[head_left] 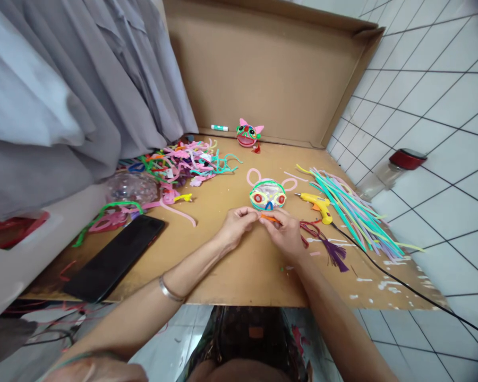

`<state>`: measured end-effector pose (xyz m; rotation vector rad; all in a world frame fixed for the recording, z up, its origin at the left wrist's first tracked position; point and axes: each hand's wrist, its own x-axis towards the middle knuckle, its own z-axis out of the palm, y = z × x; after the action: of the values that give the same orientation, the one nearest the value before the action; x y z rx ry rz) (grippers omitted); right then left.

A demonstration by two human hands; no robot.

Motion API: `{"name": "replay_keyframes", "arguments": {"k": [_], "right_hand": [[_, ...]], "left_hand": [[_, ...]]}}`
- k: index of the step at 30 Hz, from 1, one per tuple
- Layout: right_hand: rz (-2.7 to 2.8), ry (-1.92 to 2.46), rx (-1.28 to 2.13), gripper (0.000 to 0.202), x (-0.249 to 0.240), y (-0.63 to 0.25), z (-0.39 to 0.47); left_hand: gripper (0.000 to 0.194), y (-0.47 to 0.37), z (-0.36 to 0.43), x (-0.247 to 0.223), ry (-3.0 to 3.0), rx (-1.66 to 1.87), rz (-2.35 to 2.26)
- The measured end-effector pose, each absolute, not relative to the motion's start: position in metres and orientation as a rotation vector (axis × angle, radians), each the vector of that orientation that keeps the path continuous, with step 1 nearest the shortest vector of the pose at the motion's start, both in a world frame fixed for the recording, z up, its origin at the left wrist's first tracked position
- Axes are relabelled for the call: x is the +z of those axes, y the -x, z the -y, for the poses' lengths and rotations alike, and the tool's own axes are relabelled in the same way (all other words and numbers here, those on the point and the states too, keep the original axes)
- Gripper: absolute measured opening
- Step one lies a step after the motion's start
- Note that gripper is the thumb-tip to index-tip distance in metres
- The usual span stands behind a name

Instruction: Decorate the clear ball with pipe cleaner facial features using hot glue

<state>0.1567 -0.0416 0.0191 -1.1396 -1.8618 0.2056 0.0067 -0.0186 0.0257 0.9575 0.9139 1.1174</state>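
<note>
With our left hand [238,225], we are clamping fingertips on the orange strip [269,218], just below the toy face [268,194]; with our right hand [286,231], we are pinching its right-hand part. For fine control, we should be gripping lightly and evenly.

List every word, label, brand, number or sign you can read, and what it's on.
None can be read.
White-and-green marker-like stick: label too small to read.
Yellow glue gun: any marking too small to read.
Black phone: dark, no text visible.
</note>
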Motion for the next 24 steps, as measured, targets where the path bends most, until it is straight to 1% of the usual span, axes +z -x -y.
{"name": "replay_keyframes", "arguments": {"k": [5, 10, 13, 18, 24], "right_hand": [[1.817, 1.245, -0.014, 0.019, 0.011, -0.138, 0.049], [1.827, 1.303, -0.102, 0.016, 0.005, -0.135, 0.050], [1.804, 1.300, -0.039, 0.015, 0.006, -0.142, 0.047], [1.793, 1.251, 0.153, 0.018, 0.013, -0.152, 0.043], [1.772, 1.175, 0.210, 0.015, 0.017, -0.156, 0.042]], "left_hand": [[0.013, -0.021, 0.024, 0.021, -0.719, 1.289, -0.904], [0.012, -0.023, 0.024, 0.013, -0.656, 1.262, -0.886], [0.016, -0.023, 0.024, 0.009, -0.685, 1.224, -0.852], [0.029, -0.021, 0.023, 0.010, -0.744, 1.178, -0.790], [0.032, -0.016, 0.023, 0.015, -0.889, 1.151, -0.767]]}}
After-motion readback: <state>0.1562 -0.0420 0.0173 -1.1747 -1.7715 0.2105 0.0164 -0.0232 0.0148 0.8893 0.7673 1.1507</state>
